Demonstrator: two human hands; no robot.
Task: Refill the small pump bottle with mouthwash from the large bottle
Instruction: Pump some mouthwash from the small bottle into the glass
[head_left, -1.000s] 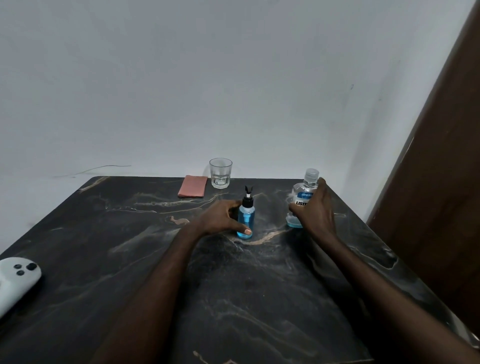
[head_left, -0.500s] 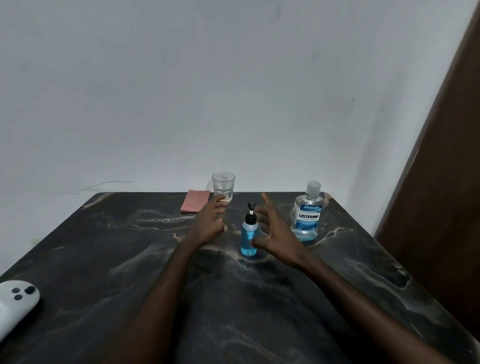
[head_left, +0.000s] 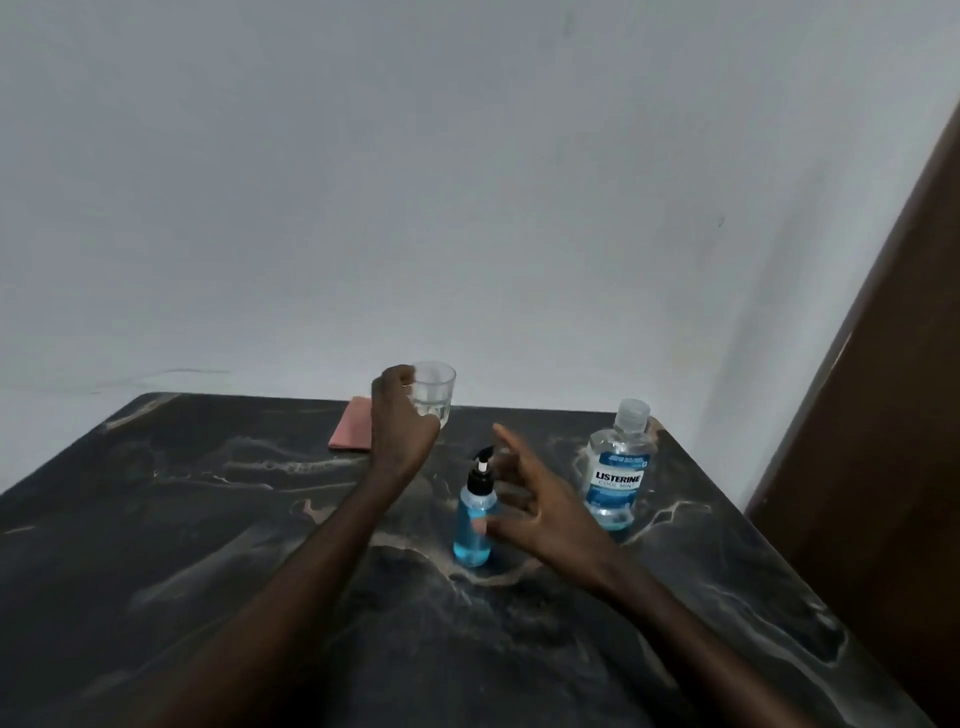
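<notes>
Stood upright near the middle of the dark marbled table (head_left: 156, 519): small pump bottle (head_left: 474, 514), blue liquid filling most of it, black pump head on top. Taken here as the landmark for everything else.

Just right of the pump bottle: right hand (head_left: 540, 512), spread wide, fingers fanned and slightly curled, palm turned toward the bottle. Thumb tip overlapped the bottle's lower body in the view — touching or merely in front, could not be told. Gripped nothing.

Behind and a little left of the pump bottle: left hand (head_left: 402, 421), reached out to the far edge of the table and curled around the left side of a clear glass (head_left: 434, 389). Fingers wrapped against the glass wall, though whether the grip was firm or only resting could not be told. Glass itself looked empty or nearly so, with a thick base.

Right of the pump bottle and slightly farther back, beyond the open right hand: large bottle (head_left: 618, 470) of mouthwash, upright, clear cap on, blue-and-white label facing forward, only partly full with pale blue liquid low down. Well clear of both hands — touched by neither.

Behind and left of the pump bottle, partly hidden by the left wrist: folded pink cloth (head_left: 350, 431), flat on the table.
</notes>
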